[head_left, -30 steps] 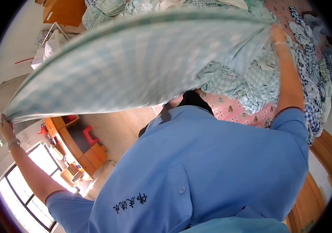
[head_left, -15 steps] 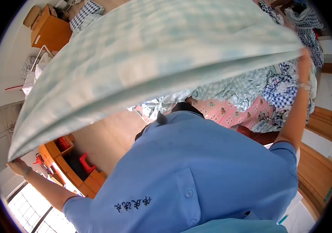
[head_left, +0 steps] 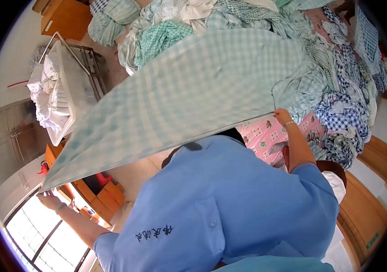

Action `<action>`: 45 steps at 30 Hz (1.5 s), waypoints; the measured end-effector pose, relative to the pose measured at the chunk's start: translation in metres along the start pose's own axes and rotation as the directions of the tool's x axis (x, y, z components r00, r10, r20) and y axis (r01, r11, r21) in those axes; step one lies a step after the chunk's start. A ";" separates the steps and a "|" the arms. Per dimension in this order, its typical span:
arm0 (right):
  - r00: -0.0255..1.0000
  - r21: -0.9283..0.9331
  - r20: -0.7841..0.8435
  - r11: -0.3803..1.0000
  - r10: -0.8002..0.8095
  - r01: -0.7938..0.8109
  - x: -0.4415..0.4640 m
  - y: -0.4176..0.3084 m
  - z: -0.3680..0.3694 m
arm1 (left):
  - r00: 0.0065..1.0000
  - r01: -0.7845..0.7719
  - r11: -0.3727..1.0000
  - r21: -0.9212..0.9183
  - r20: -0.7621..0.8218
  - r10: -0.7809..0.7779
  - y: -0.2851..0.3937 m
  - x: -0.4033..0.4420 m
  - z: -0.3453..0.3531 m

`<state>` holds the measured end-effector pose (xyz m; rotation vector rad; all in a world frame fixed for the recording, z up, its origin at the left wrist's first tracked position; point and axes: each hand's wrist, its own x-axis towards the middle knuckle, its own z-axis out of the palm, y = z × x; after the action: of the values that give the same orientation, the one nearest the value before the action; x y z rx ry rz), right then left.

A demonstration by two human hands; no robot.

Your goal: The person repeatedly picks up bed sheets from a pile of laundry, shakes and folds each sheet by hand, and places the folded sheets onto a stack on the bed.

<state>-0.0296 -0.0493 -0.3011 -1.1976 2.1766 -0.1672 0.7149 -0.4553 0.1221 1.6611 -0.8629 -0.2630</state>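
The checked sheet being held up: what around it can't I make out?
All in the head view:
- What lies beneath the checked sheet: the cloth covers it.
- The wearer's legs: mostly hidden by the blue shirt and sheet.
- The laundry pile's far end: cut off by the top edge.
- Items on the orange cabinet: too small.

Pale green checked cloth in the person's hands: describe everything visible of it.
The cloth is a large, thin-looking fabric with a pale green and off-white check. The left hand grips a corner, the right hand the same near edge further along. That edge, apparently hemmed, runs nearly straight between them; the middle spreads broadly with soft ripples. The far side reaches the heaped fabrics; whether it rests on them is unclear.
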 end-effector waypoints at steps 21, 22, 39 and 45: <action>1.000 -0.140 -0.006 0.990 0.018 -0.019 0.488 -0.105 0.079 | 0.904 0.427 0.658 0.620 -0.313 -0.292 -0.163 -0.026 0.064; 0.999 -0.145 -0.040 0.989 -0.014 0.008 0.488 -0.107 0.076 | 0.909 0.417 0.666 0.619 -0.285 -0.304 -0.164 -0.025 0.064; 0.938 0.000 -0.069 0.940 -0.339 0.340 0.263 -0.112 0.037 | 0.209 0.607 0.387 0.694 0.331 -0.920 -0.309 -0.276 0.190; 0.755 0.357 0.031 0.713 -0.655 0.604 0.092 -0.292 -0.025 | -0.642 0.122 0.469 0.875 0.430 -0.634 -0.281 -0.478 0.297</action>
<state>0.1298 -0.2953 -0.2089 -1.6472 1.4413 -0.6763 0.3146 -0.3521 -0.3518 1.7360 -0.9740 -3.0054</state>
